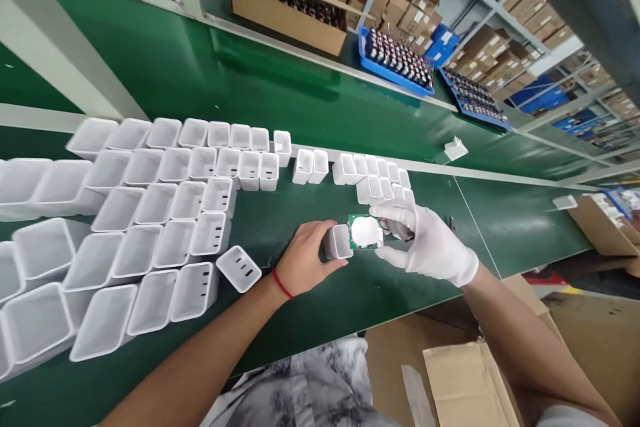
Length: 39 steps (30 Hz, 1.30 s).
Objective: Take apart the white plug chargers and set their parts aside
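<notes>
My left hand (303,257), bare with a red string at the wrist, has its fingers and thumb around a small white plastic case (339,242). In my right hand (434,247), which wears a white glove, a green circuit board (366,232) is held between thumb and fingers. A bright white area covers most of the board's face. The board's left edge is right at the case's right side; whether they touch I cannot tell. Something dark with wires shows behind the board, partly hidden by the gloved fingers.
Rows of open white cases (165,240) fill the left of the green bench (285,207). One slotted case (239,269) lies apart near my left forearm. Smaller groups stand ahead. Blue trays (395,60) of parts and a long cardboard box (285,10) sit at the back.
</notes>
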### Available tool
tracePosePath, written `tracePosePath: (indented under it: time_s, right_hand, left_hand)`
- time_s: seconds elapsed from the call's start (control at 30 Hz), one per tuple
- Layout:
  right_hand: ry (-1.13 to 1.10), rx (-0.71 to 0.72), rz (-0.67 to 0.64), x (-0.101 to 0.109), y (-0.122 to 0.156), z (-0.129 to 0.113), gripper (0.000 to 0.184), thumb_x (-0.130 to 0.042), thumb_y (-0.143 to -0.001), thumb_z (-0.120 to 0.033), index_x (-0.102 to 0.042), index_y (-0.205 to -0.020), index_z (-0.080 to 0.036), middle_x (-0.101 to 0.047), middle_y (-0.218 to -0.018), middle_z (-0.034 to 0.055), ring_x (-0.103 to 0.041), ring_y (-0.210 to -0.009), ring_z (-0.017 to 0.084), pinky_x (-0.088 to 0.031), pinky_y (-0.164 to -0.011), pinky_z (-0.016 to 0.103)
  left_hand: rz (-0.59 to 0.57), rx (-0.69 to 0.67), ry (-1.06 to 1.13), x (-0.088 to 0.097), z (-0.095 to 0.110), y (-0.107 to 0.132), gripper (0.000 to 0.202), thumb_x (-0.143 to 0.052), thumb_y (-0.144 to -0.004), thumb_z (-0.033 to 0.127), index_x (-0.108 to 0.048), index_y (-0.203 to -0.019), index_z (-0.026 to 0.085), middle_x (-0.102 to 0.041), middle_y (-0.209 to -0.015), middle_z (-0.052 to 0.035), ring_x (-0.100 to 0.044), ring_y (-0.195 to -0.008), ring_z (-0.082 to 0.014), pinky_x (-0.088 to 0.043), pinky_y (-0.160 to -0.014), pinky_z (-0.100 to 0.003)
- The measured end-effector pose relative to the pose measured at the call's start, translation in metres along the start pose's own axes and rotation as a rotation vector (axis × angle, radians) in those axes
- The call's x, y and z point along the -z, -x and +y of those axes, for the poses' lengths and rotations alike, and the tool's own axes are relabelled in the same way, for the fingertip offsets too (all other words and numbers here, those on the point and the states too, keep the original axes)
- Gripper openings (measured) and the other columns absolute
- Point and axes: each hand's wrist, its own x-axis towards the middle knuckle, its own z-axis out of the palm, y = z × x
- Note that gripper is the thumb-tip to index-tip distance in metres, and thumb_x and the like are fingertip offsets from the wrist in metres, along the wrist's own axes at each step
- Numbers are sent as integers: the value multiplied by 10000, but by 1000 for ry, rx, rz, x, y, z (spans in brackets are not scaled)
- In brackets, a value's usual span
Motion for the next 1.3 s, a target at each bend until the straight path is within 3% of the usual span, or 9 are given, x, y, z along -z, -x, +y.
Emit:
tracePosePath:
  time_s: [0.1, 0.2, 0.4, 0.7, 1.03, 1.17, 1.3]
  right_hand:
    - [312, 97, -23, -4, -1, -11, 474, -624, -726, -272, -597, -1195, -208, -636, -1118, 73, -617, -845, 200, -467, -696, 311]
    - [579, 92, -130, -6, -7, -24, 406, -576, -744, -292, -613, -1140, -208, -643, -1043, 68, -608, -829, 213, -400, -635, 288]
    - [863, 86, -289, -3, -23, -42, 299, -514, -773, -316, -599, -1031, -193, -619, -941, 50, -553, -634, 168, -231, -511, 272]
    - [1044, 145, -298, -12, -21, -57, 187, -514, -811, -231, -582, -960, -142, -547, -771, 53, -516, -579, 177, -129, -471, 292]
    - [1039, 196, -370, -16, -21, -61, 218, -501, -804, -129, -617, -988, -116, -572, -772, 85, -524, -619, 191, -281, -536, 300]
    - [1073, 236, -335, -19, -19, -63, 249, -466, -767, -57, -641, -934, -117, -569, -731, 86, -526, -611, 190, -308, -544, 304]
    - [1071, 254, -278, -21, -13, -58, 248, -491, -777, -101, -634, -978, -113, -575, -774, 92, -519, -604, 192, -281, -513, 300]
  left_hand:
    - [-8, -32, -61, 1, 0, 0, 546, -766, -721, 270, -497, -1192, 203, -629, -1194, -89, -568, -1121, -288, -460, -962, -450]
    - [-19, -26, -87, 2, 1, 0, 553, -765, -726, 269, -499, -1207, 207, -629, -1208, -77, -562, -1136, -279, -459, -974, -441]
    - [-8, -19, -89, 1, 1, 1, 592, -778, -723, 292, -493, -1236, 213, -624, -1237, -71, -558, -1160, -267, -467, -989, -427]
    - [30, -48, -5, 1, -1, 1, 616, -759, -748, 237, -446, -1279, 240, -593, -1296, -75, -534, -1226, -248, -470, -1024, -420]
    - [44, -104, -34, 0, -1, 2, 556, -698, -787, 211, -446, -1282, 242, -600, -1277, -64, -528, -1221, -243, -468, -1028, -418]
    - [40, -107, -36, 1, -1, 1, 543, -687, -795, 214, -446, -1280, 248, -601, -1279, -62, -524, -1226, -248, -473, -1027, -427]
    - [38, -95, -33, 1, 0, 0, 535, -685, -800, 218, -452, -1280, 245, -603, -1279, -65, -524, -1227, -252, -473, -1030, -439]
